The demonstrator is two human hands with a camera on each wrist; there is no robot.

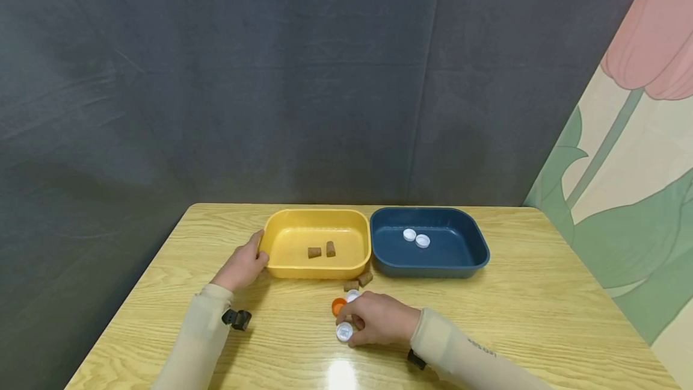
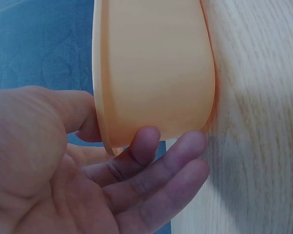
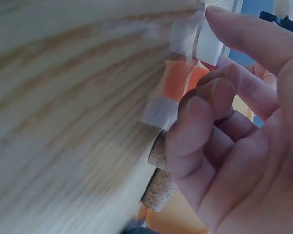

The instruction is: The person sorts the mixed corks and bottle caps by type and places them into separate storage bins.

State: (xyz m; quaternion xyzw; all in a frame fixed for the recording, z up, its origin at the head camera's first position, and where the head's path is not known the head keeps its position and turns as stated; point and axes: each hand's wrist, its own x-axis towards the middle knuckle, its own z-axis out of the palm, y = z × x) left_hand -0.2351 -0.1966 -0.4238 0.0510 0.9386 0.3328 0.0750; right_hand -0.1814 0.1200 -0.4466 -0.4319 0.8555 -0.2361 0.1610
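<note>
White cap [image 1: 344, 332], nearest me on the wooden table [image 1: 292, 330], is what my right hand [image 1: 381, 319] is working on: from the head view, I have it between thumb and forefinger, in front of the two trays. I'd judge the step in hand to be picking this cap up, and the next move calls for a firm hold on its edge and a clean lift, without knocking the orange cap [image 1: 338, 306] or the other white cap [image 1: 353, 295], both close by my fingers. Just past them, two loose corks [image 1: 366, 278] lie near the front of the yellow tray [image 1: 319, 273], which has a pair of corks [image 1: 330, 249] inside; the blue tray [image 1: 433, 271] beside it has two white lids [image 1: 423, 241]. My left hand [image 1: 246, 265] is at the yellow tray's left end. Through the left wrist camera I see that hand partly open around the tray's end, thumb at the rim and fingertips bent in along the outer wall, a light grip that I'd guess steadies it. Through the right wrist camera, my thumb tip meets one edge of the white cap and my forefinger goes behind the other, a narrow pinch, with the remaining fingers folded toward my palm; whether the cap is off the table yet, I can't tell. Orange and cork show beyond my knuckles.
</note>
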